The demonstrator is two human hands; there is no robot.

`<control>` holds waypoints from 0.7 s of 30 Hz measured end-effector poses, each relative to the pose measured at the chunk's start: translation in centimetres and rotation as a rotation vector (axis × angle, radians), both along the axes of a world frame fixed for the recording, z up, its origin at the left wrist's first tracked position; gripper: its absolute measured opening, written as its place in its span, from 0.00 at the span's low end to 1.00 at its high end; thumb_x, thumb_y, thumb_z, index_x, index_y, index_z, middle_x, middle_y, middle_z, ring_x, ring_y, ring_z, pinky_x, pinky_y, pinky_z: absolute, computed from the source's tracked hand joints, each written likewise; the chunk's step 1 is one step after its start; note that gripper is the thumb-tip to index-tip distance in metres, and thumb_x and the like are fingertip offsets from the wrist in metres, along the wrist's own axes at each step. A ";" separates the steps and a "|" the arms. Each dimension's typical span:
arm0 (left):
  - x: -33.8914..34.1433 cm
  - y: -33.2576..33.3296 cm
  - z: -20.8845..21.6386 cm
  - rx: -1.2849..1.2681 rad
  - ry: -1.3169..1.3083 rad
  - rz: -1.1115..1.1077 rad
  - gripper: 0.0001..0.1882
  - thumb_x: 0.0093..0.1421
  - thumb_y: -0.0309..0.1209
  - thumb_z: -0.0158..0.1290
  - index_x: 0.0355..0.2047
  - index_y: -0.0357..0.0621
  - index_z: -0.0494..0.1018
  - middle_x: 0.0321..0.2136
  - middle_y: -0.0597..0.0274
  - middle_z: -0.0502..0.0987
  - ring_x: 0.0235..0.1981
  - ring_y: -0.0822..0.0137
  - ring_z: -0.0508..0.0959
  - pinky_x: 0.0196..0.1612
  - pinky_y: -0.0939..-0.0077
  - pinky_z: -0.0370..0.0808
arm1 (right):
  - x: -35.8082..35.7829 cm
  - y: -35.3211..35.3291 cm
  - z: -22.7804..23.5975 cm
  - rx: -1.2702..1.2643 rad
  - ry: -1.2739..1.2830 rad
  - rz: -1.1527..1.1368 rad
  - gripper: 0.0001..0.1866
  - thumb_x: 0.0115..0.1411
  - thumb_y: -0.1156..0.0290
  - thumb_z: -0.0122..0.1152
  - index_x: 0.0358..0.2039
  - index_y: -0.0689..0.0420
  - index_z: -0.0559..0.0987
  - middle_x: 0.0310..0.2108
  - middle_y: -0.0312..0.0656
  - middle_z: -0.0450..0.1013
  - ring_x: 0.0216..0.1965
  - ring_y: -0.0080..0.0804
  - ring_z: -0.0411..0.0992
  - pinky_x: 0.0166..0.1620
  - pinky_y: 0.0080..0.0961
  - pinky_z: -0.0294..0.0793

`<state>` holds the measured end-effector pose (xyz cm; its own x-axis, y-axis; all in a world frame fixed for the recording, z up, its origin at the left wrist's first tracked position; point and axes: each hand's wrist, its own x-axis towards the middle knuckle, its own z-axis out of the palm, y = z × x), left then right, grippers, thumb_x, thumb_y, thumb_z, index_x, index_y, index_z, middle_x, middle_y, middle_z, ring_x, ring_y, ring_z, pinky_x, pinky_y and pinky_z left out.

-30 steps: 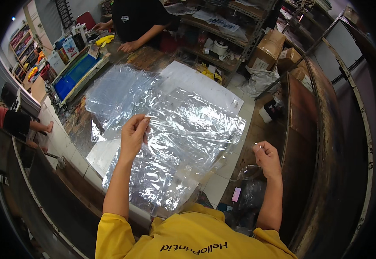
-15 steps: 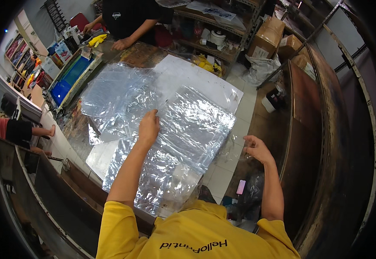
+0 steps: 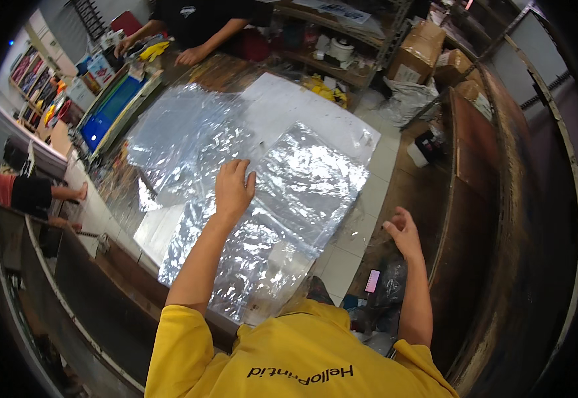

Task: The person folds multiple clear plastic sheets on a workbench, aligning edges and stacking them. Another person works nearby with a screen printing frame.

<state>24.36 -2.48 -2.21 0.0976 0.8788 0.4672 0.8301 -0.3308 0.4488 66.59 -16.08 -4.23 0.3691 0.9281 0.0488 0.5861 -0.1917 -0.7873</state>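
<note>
Left hand (image 3: 234, 189) loosely spread above glossy transparent plastic sheets (image 3: 315, 182) on the stained brown table (image 3: 223, 71), contact unclear; from it, parted right hand (image 3: 405, 233) past three o'clock, blue-meshed rectangular frame (image 3: 112, 113) at ten, brown cardboard boxes (image 3: 418, 53) at two

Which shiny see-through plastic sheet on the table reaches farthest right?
The wrinkled clear plastic sheet right of the bare left hand; the other clear sheets on the table end farther left.
</note>
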 end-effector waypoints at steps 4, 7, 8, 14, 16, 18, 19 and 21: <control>-4.2 -5.9 0.7 0.059 -0.043 0.063 0.18 0.56 0.28 0.58 0.48 0.39 0.73 0.46 0.47 0.74 0.50 0.46 0.71 0.54 0.58 0.68 | -5.7 -1.2 1.0 0.220 0.029 -0.019 0.11 0.59 0.74 0.62 0.42 0.62 0.77 0.32 0.37 0.74 0.30 0.24 0.71 0.35 0.22 0.71; -9.8 -11.1 -1.8 0.010 0.114 0.348 0.24 0.56 0.32 0.60 0.52 0.37 0.71 0.50 0.46 0.71 0.53 0.47 0.69 0.55 0.55 0.66 | -13.7 -4.0 3.8 -0.128 0.265 0.334 0.11 0.60 0.71 0.63 0.41 0.62 0.77 0.31 0.40 0.76 0.30 0.25 0.74 0.35 0.23 0.73; -11.8 -12.6 -2.9 -0.076 0.135 0.387 0.24 0.56 0.32 0.60 0.52 0.37 0.71 0.51 0.45 0.70 0.53 0.47 0.69 0.55 0.55 0.66 | -15.7 -4.9 2.8 -0.180 0.336 0.416 0.14 0.59 0.69 0.64 0.42 0.63 0.76 0.32 0.41 0.77 0.31 0.25 0.75 0.35 0.24 0.74; -14.5 -17.7 -3.4 -0.224 0.087 0.402 0.24 0.56 0.33 0.59 0.52 0.37 0.71 0.53 0.44 0.68 0.55 0.45 0.67 0.58 0.52 0.63 | -23.4 -7.5 -1.2 -0.411 0.529 0.397 0.20 0.60 0.64 0.65 0.45 0.67 0.75 0.34 0.46 0.78 0.31 0.26 0.76 0.33 0.26 0.73; -13.4 -18.0 -3.6 -0.119 0.156 0.361 0.23 0.57 0.33 0.59 0.52 0.37 0.71 0.53 0.44 0.68 0.56 0.45 0.66 0.59 0.51 0.62 | -23.6 -7.9 -2.9 -0.432 0.592 0.462 0.16 0.60 0.66 0.65 0.42 0.65 0.76 0.32 0.45 0.77 0.30 0.27 0.75 0.32 0.26 0.72; -13.0 -18.4 -3.5 -0.177 0.120 0.342 0.24 0.56 0.34 0.59 0.51 0.37 0.71 0.54 0.44 0.68 0.59 0.44 0.63 0.63 0.48 0.56 | -23.9 -8.0 -2.5 -0.336 0.523 0.568 0.12 0.59 0.68 0.64 0.38 0.63 0.77 0.31 0.43 0.74 0.29 0.28 0.74 0.31 0.26 0.71; -12.9 -18.8 -3.7 -0.163 0.117 0.364 0.24 0.56 0.34 0.59 0.51 0.36 0.71 0.55 0.44 0.67 0.60 0.44 0.62 0.64 0.48 0.54 | -24.1 -8.0 -0.2 -0.228 0.417 0.644 0.09 0.58 0.69 0.64 0.35 0.61 0.78 0.30 0.43 0.73 0.28 0.30 0.73 0.31 0.26 0.71; -12.3 -18.9 -3.3 -0.074 0.156 0.389 0.22 0.54 0.32 0.61 0.47 0.36 0.73 0.54 0.46 0.68 0.57 0.44 0.64 0.61 0.50 0.59 | -24.6 -7.8 3.4 0.021 0.216 0.741 0.06 0.57 0.70 0.64 0.31 0.59 0.79 0.28 0.41 0.71 0.27 0.32 0.72 0.30 0.27 0.71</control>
<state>12.03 -21.43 -5.47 -0.1834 0.8949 0.4069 0.9467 0.0492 0.3184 42.02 -23.84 -0.86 -0.3452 0.9361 0.0669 0.3883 0.2073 -0.8979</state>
